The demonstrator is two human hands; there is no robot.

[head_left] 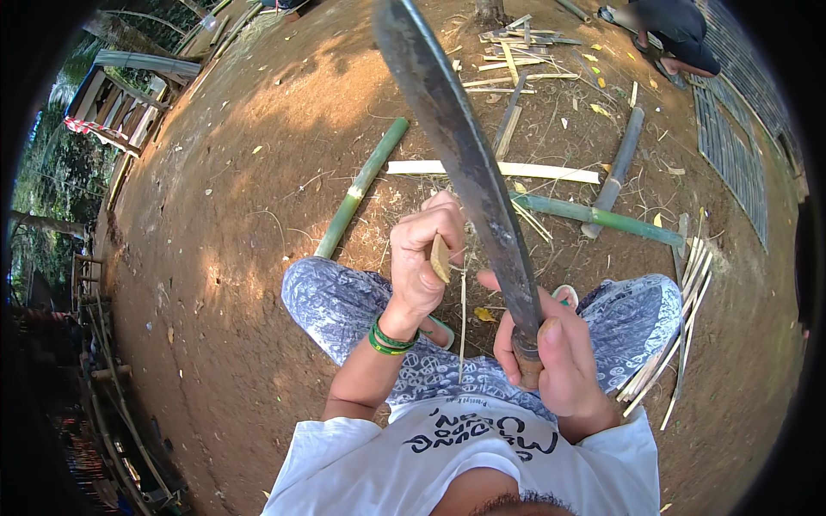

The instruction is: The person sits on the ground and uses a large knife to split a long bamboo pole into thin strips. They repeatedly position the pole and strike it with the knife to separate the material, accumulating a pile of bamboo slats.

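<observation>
My left hand point(420, 258) is closed in front of my lap around a piece of split wood or bamboo, whose pale end point(440, 258) shows between thumb and fingers. Its far part is hidden by the hand. In my right hand point(564, 365) I grip a machete by its wooden handle point(528, 371). The long dark blade point(469, 138) slants up and left, past my left hand without visibly touching it. A thin pale strip point(463, 327) runs down toward my lap between the hands.
Green bamboo poles lie left point(361, 187) and right point(602, 217) on the dirt, near a flat pale strip point(551, 172). Split strips point(684, 331) bundle by my right knee. A person point(675, 34) is at the far right, near a woven bamboo panel point(731, 155).
</observation>
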